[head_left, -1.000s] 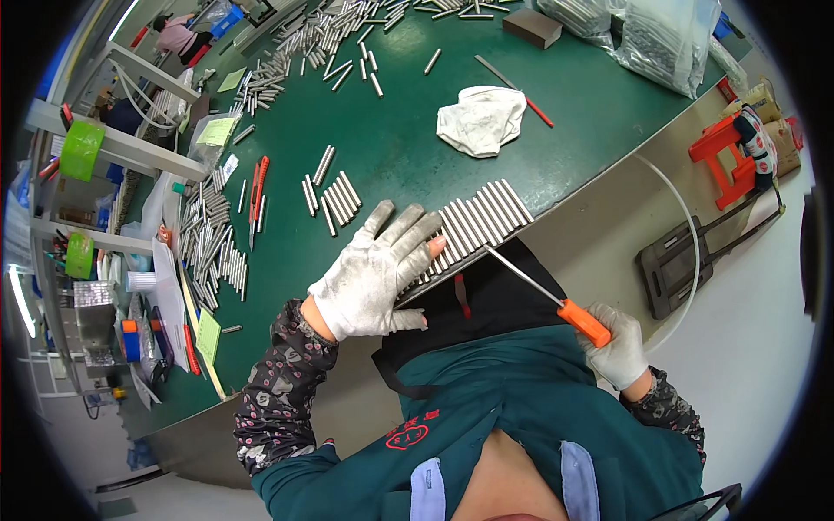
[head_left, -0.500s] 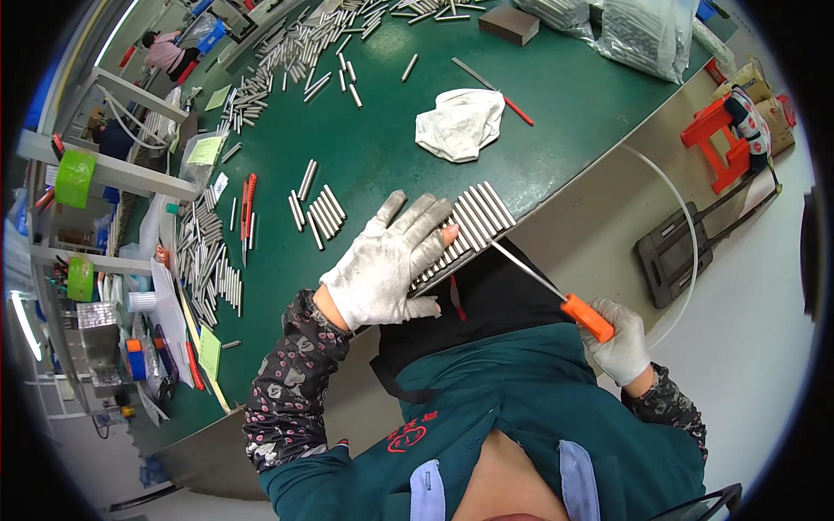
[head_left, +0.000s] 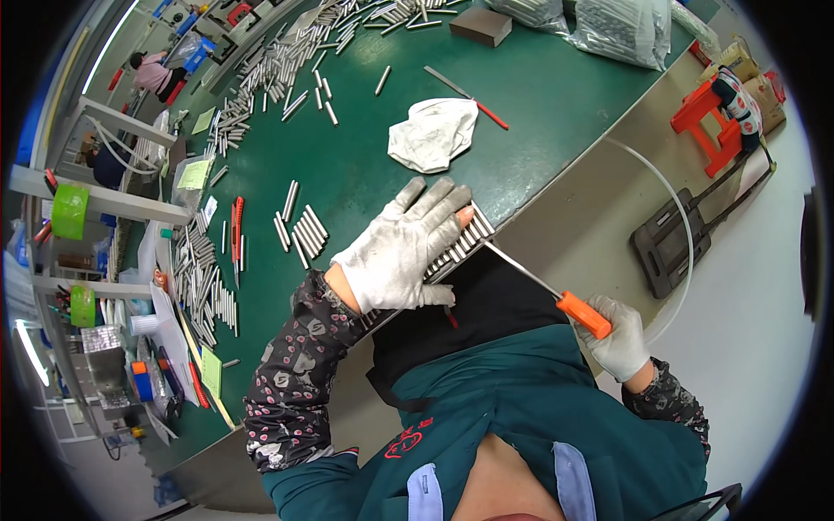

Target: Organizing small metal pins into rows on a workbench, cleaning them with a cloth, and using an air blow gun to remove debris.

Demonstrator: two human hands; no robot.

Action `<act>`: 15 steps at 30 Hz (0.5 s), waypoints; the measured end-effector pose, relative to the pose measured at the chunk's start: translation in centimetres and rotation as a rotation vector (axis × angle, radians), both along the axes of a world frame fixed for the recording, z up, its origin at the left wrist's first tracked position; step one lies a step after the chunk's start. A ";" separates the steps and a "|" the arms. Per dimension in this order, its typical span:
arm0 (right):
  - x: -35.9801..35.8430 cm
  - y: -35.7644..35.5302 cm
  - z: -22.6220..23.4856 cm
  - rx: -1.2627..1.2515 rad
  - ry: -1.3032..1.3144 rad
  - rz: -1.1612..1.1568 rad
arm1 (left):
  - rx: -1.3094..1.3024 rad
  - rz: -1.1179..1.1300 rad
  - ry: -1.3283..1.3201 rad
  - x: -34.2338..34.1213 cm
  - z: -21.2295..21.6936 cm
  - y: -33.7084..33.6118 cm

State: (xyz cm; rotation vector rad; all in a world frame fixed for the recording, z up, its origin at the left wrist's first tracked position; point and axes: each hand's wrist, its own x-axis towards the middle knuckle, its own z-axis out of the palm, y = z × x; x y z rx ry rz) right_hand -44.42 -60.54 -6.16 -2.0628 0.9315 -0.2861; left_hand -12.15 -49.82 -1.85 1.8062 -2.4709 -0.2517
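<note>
My left hand [head_left: 395, 253], in a white glove with greyed fingers, lies flat with fingers stretched over a row of short metal rods [head_left: 475, 233] at the table's near edge. It covers most of the row. One bare fingertip pokes out of the glove beside the rods. My right hand [head_left: 618, 340], also gloved, is closed round the orange handle of a screwdriver-like tool [head_left: 584, 315]. The tool's thin metal shaft reaches up left to the end of the row; its tip meets the edge there.
On the green table [head_left: 539, 122] lie a white cloth [head_left: 432, 135], a red-handled file [head_left: 469, 97], a red utility knife [head_left: 238, 239] and a brown block [head_left: 480, 26]. Several loose rods [head_left: 201, 282] spread left and far. Bagged rods [head_left: 618, 33] stand far right. A white hose [head_left: 686, 226] hangs at right.
My left hand has slid right and slightly up along the row, covering more of the rods. My right hand still grips the tool, nearly in place. The whole view has shifted slightly.
</note>
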 end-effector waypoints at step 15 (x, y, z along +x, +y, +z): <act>0.0 -3.0 -0.7 -0.098 -0.073 0.082 | -0.038 -0.006 -0.013 0.4 0.2 -0.7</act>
